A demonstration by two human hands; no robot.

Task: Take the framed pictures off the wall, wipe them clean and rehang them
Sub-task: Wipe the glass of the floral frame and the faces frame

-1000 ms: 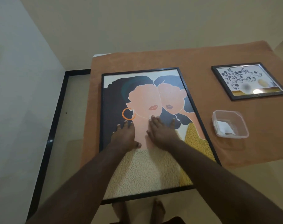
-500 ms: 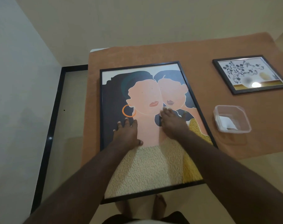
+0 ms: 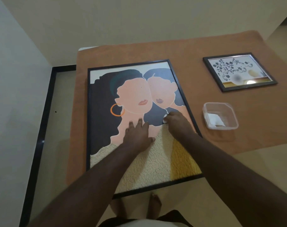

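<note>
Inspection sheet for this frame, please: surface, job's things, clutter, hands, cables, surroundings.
Surface: table covered with an orange cloth.
Job's things: large framed portrait lies flat, its near edge overhanging the table; small framed flower print lies flat at far right, apart from it.
Clutter: clear plastic tub with white wipes inside, right of the portrait.
Hands: left hand rests flat on the glass, fingers straight; right hand presses a white wipe against the glass.
Cables: nothing seen.
Surroundings: cream walls, tiled floor with a black border, the person's bare feet under the table edge.

Head camera looks steeply down, close over the table (image 3: 180, 46), edges seemingly warped.
</note>
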